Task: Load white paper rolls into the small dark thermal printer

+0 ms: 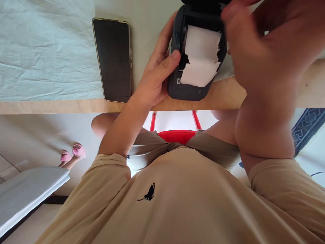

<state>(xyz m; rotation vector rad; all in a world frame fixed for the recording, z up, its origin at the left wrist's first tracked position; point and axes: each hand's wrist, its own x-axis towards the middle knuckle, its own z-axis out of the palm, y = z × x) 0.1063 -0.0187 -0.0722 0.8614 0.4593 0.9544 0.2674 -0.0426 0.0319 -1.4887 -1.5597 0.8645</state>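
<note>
A dark portable receipt printer (188,89) is held tilted over the table's front edge, its lid (203,2) raised and cut off by the top of the view. White paper (201,44) with ragged torn edges lies in its bay and over its front. My left hand (158,69) is wrapped round the printer's left side, thumb on the front near the paper. Beside the printer's upper right, my right hand (256,40) is blurred by motion. Its thumb is close to the lid, the other fingers partly hidden or out of view; whether it grips the lid I cannot tell.
A smartphone (113,61) with a dark screen lies left of my forearm. Pale wrinkled cloth (48,51) covers the table, whose wooden edge (50,107) runs across. Below are a red seat (176,136), a person's feet in pink slippers (79,149) and a patterned mat (308,130).
</note>
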